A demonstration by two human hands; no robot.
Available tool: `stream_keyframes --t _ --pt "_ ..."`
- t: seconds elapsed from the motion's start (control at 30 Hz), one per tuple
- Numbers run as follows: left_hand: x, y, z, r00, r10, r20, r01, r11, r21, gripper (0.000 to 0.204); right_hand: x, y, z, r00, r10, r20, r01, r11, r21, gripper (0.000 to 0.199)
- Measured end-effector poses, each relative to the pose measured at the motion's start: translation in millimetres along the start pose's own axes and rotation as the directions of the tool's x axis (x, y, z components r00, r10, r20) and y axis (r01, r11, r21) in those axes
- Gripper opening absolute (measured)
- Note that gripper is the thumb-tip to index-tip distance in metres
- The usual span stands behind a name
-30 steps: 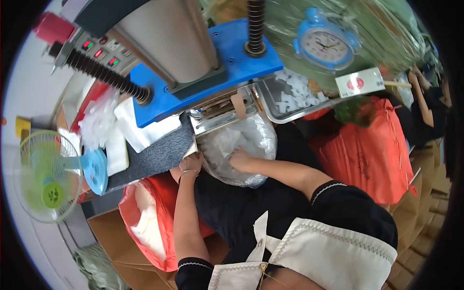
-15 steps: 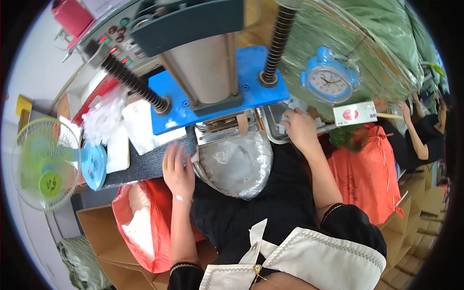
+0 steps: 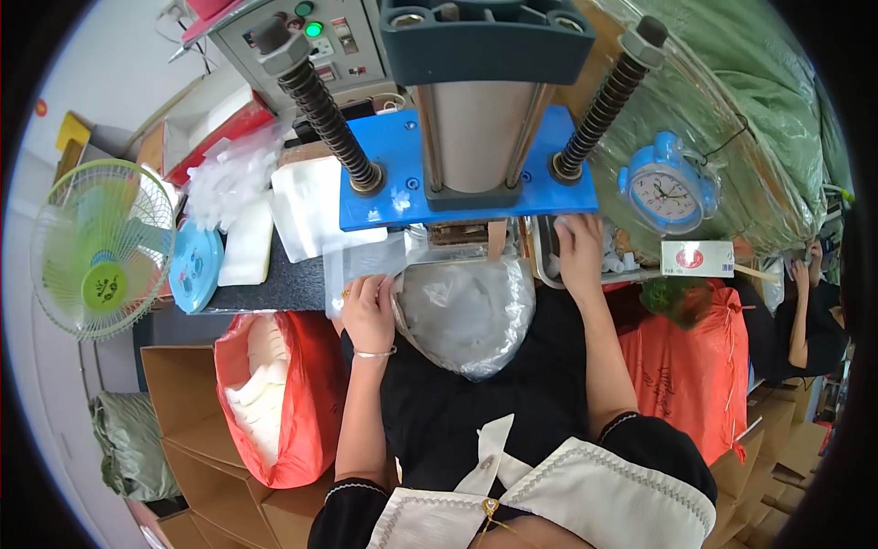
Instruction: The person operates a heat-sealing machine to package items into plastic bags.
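My left hand is at the front edge of the black worktop, fingers bent down on the near edge of a clear plastic bag. The bag lies flat by the left front of a press with a blue plate. My right hand reaches over a metal tray at the press's right front, its fingers apart and pointing away from me. Small whitish pieces lie beside it. Between my hands, a plastic-covered rounded pouch hangs below the press's metal fixture.
White sheets, a pile of translucent pieces and a green fan stand left. Red bags flank my lap. At right are a blue alarm clock, a small white box and another person's arm.
The view has swung, so the press appears farther right. My left hand has curled its fingers, and the clear bag now lies by it. My right hand has shifted rightward across the tray.
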State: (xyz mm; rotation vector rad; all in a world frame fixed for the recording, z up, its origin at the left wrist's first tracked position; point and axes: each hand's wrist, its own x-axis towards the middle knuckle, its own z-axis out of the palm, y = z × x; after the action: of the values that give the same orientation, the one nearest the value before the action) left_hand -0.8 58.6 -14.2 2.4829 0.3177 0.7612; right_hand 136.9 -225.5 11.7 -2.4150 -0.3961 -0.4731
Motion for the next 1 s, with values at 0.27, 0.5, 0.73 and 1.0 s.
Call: stream_keyframes --t 0.27,0.5,0.73,1.0 --pt "-19.3 61.9 -12.8 0.787 -0.329 0.523 0.57 0.712 -0.41 0.015 -1.7 -90.2 -23.5 0.91 -0.235 0.341 0.038 0.867 0.497 0.012" --pt "-31.3 62.4 24.1 0.787 -0.323 0.526 0.607 0.556 -0.568 0.019 0.9 -75.8 18.1 0.807 -0.324 0.494 0.118 0.907 0.404 0.017" --pt "-17.6 44.0 33.9 0.73 -0.322 0.603 0.68 0.428 -0.595 0.02 -12.0 -65.6 16.0 0.982 -0.159 0.098 0.13 0.958 0.254 0.026" --pt "12.0 37.9 56.8 0.778 -0.361 0.514 0.625 0.525 -0.577 0.024 -14.4 -16.0 -30.4 0.887 0.096 0.451 0.062 0.945 -0.321 0.023"
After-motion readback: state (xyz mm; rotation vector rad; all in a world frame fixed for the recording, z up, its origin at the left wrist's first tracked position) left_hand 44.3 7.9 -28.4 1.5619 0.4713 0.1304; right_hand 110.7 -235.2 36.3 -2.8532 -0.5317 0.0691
